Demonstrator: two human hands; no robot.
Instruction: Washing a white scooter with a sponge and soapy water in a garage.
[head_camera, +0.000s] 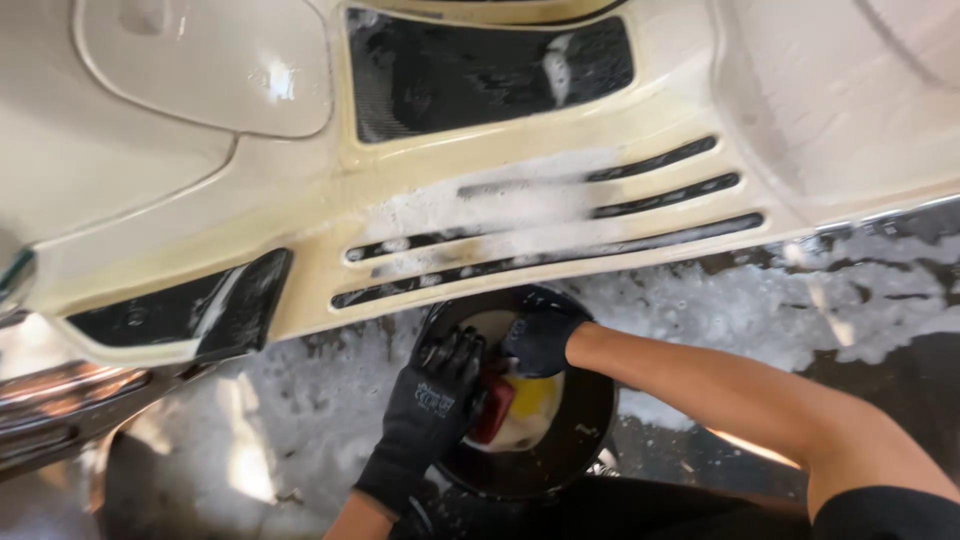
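Gripping a red-yellow sponge between curled left hand and right hand, inside black bucket.

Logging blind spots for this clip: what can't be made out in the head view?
- Sponge: mostly covered by the left hand and right hand, so its shape is unclear.
- Bucket: contents are hidden by the hands; near rim is lost in shadow.
- Cream panel: cut off by the frame edges; foam blurs its slots.

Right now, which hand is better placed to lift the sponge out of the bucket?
Left. The left hand already rests against the red-and-yellow sponge inside the black bucket. The right hand sits at the far rim, probably just past the sponge.
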